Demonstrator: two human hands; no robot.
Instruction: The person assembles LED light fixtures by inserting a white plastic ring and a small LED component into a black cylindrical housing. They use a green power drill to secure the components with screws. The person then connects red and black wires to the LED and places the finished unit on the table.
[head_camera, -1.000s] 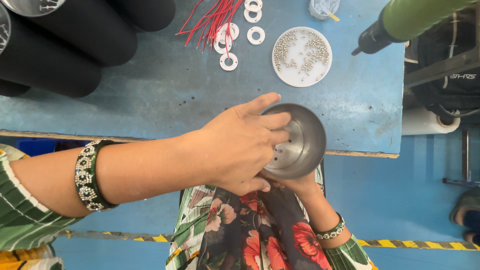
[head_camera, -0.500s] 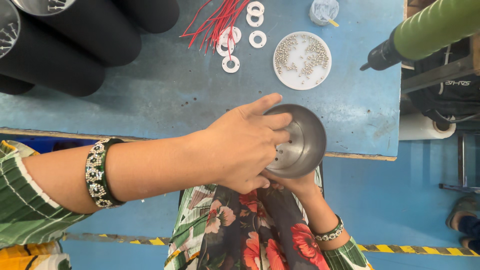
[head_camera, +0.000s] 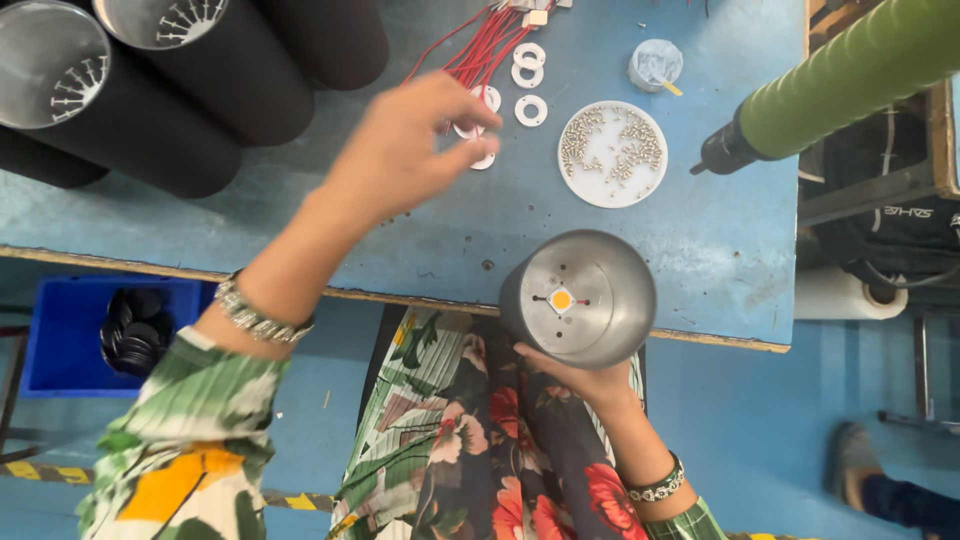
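Note:
My right hand (head_camera: 582, 381) grips a silvery metal can (head_camera: 622, 268) from below at the front edge of the blue table (head_camera: 300, 235). The can's open end faces up and shows a small square chip with a yellow centre (head_camera: 561, 299) on its floor. My left hand (head_camera: 400, 150) is stretched out over the table, blurred, with its fingertips at several white rings (head_camera: 530, 110) that lie beside a bundle of red wires (head_camera: 480, 45). Whether the fingers pinch a ring is unclear.
A white plate (head_camera: 612, 192) of small metal screws lies right of the rings, with a small clear cup (head_camera: 655, 65) behind it. Black tubes (head_camera: 150, 110) stand at the back left. A green cylinder (head_camera: 850, 75) juts in from the right. A blue bin (head_camera: 60, 330) sits below left.
My left hand has left the can's mouth and swung up and out to the white rings. The can stays in my right hand, its inside now uncovered.

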